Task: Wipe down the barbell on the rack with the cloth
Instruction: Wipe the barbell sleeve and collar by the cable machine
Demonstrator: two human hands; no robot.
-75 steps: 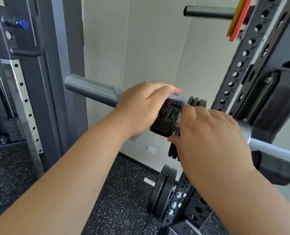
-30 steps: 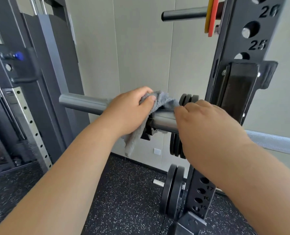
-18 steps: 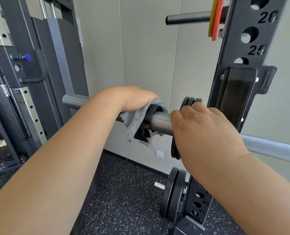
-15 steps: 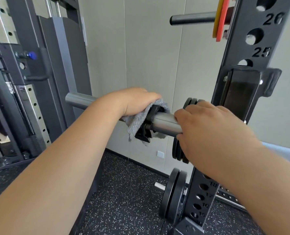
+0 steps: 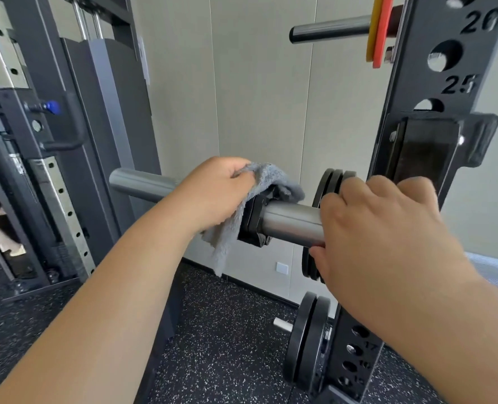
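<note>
Barbell (image 5: 288,225): one, right grip (image 5: 387,237) curled round it; left grip (image 5: 213,193) clutching one cloth (image 5: 271,177).

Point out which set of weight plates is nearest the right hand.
The black plates on the barbell, beside the right hand. The lower black pair and the upper coloured plates hang on rack pegs, farther off.

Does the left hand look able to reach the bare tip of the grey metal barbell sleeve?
Likely yes: the left hand holds the fluffy grey cloth on the grey metal barbell sleeve; nothing blocks its tip.
</note>
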